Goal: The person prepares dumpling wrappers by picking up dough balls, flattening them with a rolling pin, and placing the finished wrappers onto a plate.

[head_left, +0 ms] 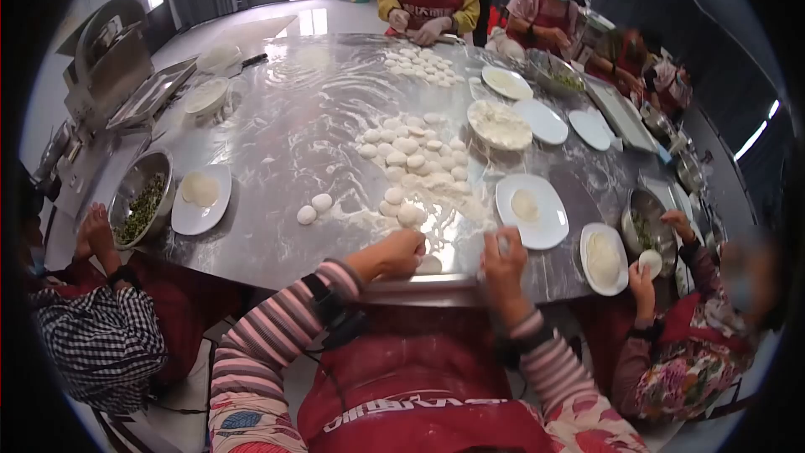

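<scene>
At the table's near edge, my left hand [401, 253] is closed, its fingers curled down by a flattened dough piece [428, 264]; what it grips, if anything, is hidden. My right hand [504, 262] is raised to the right and slightly blurred, with its fingers curled round something I cannot make out. Between my hands runs a pale strip [432, 278] along the table edge. Just beyond my left hand lie a few dough pieces [410, 215], with a larger floury pile [409, 148] behind them. A white plate [547, 231] with a round wrapper [525, 205] is beyond my right hand.
At left are a bowl of green filling [142, 210] and a plate of wrappers [199, 220]. To the right stand a flour bowl [500, 125], another wrapper plate [604, 260] and a filling bowl [650, 220]. Co-workers sit close on both sides; others work across the steel table [277, 159].
</scene>
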The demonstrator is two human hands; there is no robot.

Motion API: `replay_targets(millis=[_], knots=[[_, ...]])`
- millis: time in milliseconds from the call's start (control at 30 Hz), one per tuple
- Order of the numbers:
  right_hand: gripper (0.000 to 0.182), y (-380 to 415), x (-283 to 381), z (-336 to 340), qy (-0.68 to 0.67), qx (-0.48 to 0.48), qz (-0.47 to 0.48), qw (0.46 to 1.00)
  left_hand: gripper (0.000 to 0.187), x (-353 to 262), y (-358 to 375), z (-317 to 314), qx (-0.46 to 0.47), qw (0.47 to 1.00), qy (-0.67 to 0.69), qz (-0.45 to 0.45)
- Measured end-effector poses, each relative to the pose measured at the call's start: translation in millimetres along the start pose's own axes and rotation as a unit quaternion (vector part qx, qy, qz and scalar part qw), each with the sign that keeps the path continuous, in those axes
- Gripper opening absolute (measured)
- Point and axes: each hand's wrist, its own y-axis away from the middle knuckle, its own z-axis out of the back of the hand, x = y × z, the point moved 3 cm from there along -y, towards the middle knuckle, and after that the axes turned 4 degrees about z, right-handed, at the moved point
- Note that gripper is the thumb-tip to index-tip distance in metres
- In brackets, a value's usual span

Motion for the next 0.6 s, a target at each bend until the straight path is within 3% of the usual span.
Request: replay_targets(millis=[67,133,167,200,267,300,333,367,400,433,533,600], knots=[[0.012,-30.8,1.3,-19.7,0.026,-0.013,0.062,0.998,0.013,-7.1,-9.7,-2.7,-0.021,1.000,-0.019,0.006],[0.012,-49.6,5.0,-31.4,-0.053,0.013,-0.023,0.998,0.013,-11.8,-20.9,1.9,-0.076,0.996,-0.040,-0.013],[0.012,-51.9,6.7,-33.3,-0.088,0.021,-0.085,0.992,0.013,-9.7,-22.3,1.9,-0.077,0.996,-0.039,-0.014],[0.012,-43.1,2.9,-30.0,-0.088,0.026,-0.083,0.992,0.013,-12.1,-18.8,2.7,-0.049,0.998,-0.036,-0.023],[0.011,-7.9,-7.5,-8.4,0.005,0.015,0.024,1.000,0.010,-4.6,-15.3,-2.1,-0.032,0.998,-0.041,-0.046],[0.012,11.3,-7.4,3.9,0.054,0.036,0.021,0.998,0.010,-0.9,-12.0,-1.6,-0.041,0.998,-0.033,-0.044],[0.013,12.2,4.3,12.0,-0.073,0.025,-0.107,0.991,0.010,0.8,-7.0,0.0,-0.045,0.998,-0.006,-0.032],[0.013,15.7,15.1,16.8,-0.196,0.012,-0.240,0.951,0.010,0.7,-1.6,-0.7,-0.042,0.999,0.019,-0.020],[0.014,4.6,16.6,13.0,-0.072,0.001,-0.088,0.994,0.012,-0.9,1.1,-1.2,-0.025,0.999,0.026,-0.006],[0.015,-11.9,13.8,1.2,0.058,-0.013,0.064,0.996,0.012,-1.7,-0.3,-4.6,-0.012,1.000,0.020,-0.005],[0.013,-48.6,-0.4,-37.6,-0.067,-0.002,-0.040,0.997,0.017,-5.7,-17.1,3.5,-0.078,0.996,-0.048,0.008],[0.012,-47.6,-0.1,-37.2,-0.082,0.008,-0.065,0.994,0.016,-3.7,-19.5,2.5,-0.052,0.998,-0.030,-0.001]])
